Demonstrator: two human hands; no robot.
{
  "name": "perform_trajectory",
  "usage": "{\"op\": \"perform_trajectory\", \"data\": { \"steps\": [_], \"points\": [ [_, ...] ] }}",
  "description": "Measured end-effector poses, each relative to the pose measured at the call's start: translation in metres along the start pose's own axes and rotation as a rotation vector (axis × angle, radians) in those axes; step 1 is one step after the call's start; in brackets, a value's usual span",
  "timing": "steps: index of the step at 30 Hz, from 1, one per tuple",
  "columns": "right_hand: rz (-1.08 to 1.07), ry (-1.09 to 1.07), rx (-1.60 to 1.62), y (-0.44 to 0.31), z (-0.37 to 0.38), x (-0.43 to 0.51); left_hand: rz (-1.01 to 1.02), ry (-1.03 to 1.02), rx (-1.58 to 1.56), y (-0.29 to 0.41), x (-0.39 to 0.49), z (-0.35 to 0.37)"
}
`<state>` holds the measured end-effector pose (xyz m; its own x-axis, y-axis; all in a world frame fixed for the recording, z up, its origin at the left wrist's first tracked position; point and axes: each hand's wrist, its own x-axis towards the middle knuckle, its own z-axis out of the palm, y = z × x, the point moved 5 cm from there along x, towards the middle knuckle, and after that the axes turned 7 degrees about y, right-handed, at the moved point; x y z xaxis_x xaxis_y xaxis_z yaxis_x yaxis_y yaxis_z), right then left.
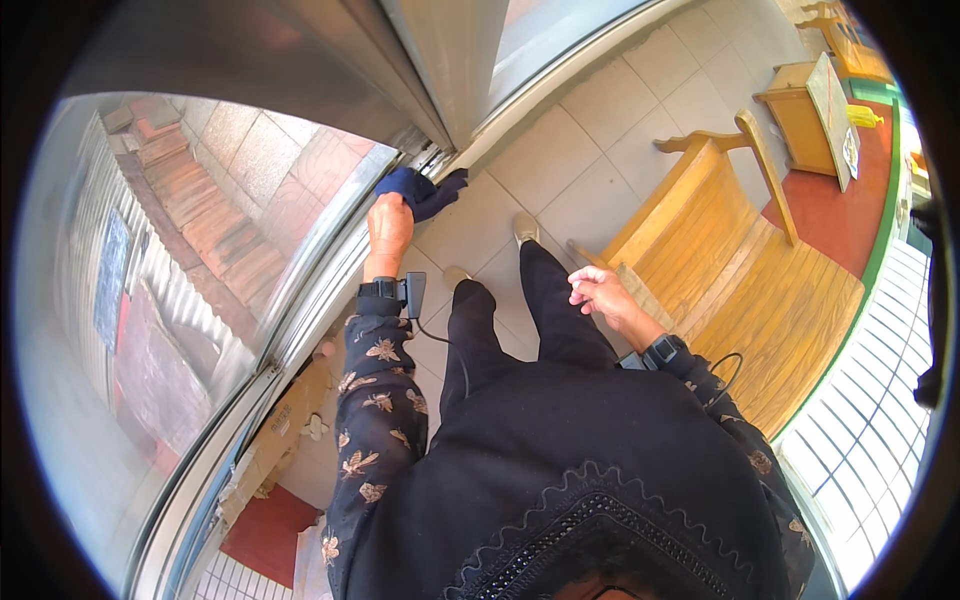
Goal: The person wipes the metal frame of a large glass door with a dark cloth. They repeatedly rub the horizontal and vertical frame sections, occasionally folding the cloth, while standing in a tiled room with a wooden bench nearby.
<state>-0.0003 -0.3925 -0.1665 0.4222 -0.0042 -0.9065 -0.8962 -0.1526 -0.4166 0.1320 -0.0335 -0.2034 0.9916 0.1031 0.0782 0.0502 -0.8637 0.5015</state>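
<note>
My left hand (390,222) grips a dark blue cloth (421,192) and presses it on the metal window track (430,160), where the sliding frames meet the sill. Part of the cloth hangs over the sill's inner edge, and my fingertips are hidden in it. My right hand (598,294) holds nothing; its fingers are loosely bent and apart, above my thigh and beside a wooden bench (742,277). Each wrist wears a black strap with a small device and a cable.
Behind the bench stands a small wooden cabinet (806,120) with a yellow bottle (864,115) near it. An opened cardboard box (281,420) lies below the sill at the lower left. Stacked bricks (202,202) and corrugated sheeting show through the glass. Tiled floor (574,142) runs between window and bench.
</note>
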Motion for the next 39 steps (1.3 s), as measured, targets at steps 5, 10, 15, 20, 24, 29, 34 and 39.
{"op": "perform_trajectory", "data": {
  "steps": [5,10,15,20,24,29,34,39],
  "points": [
    [0.000,0.008,0.023,0.003,0.002,0.000,0.198,-0.207,0.207,0.030,0.032,0.025],
    [0.000,0.013,0.024,0.003,0.004,0.000,0.202,-0.273,0.259,0.033,0.049,0.036],
    [0.002,0.023,0.015,0.004,0.002,0.002,0.191,-0.368,0.251,0.027,0.048,0.033],
    [0.013,0.031,-0.022,0.003,0.006,0.001,0.093,-0.405,0.360,0.025,0.048,0.039],
    [-0.002,0.029,-0.011,-0.001,0.007,0.003,0.091,-0.337,0.364,0.007,0.027,0.022],
    [0.000,0.006,-0.047,-0.001,0.016,0.007,-0.006,-0.388,0.430,-0.040,-0.018,-0.006],
    [-0.008,-0.045,-0.085,-0.004,0.032,0.006,-0.124,-0.324,0.459,-0.086,-0.071,-0.043],
    [-0.017,-0.043,-0.087,-0.009,0.043,0.004,-0.471,-0.140,0.396,-0.149,-0.160,-0.122]
  ]
}}
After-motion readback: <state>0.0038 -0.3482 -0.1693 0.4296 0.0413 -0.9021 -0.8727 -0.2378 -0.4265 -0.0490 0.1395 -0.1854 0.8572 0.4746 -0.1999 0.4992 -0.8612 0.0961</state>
